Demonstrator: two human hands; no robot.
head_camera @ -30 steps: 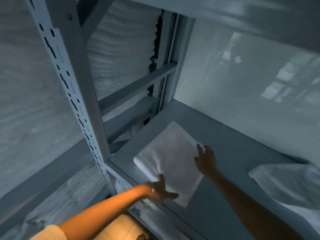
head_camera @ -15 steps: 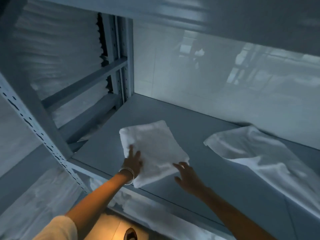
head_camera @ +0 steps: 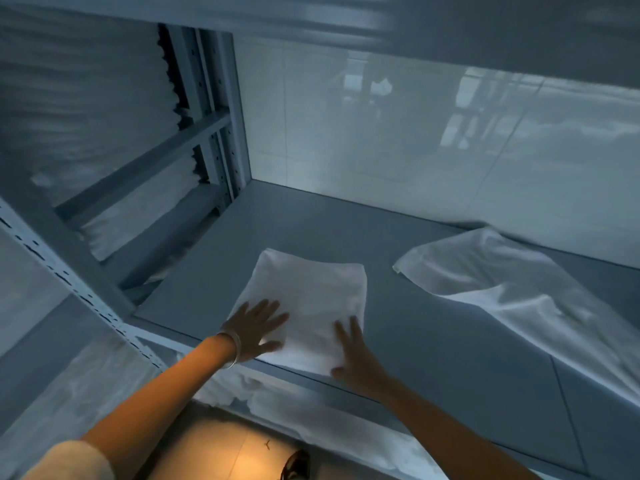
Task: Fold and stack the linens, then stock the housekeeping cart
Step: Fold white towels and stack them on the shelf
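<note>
Head view. Folded white towel [head_camera: 311,306]: laid flat on the grey metal shelf [head_camera: 433,341], near its front edge. Left hand [head_camera: 256,329]: fingers spread and straight, pressed on the towel's near left corner; a bangle [head_camera: 231,345] is worn at the wrist. Right hand [head_camera: 356,358]: fingers extended, rested flat on the near right corner; nothing is gripped. Unfolded white cloth [head_camera: 512,292]: spread loosely on the same shelf, to the right, apart from the towel.

White folded towel [head_camera: 311,299] on grey shelf [head_camera: 415,327].
</note>
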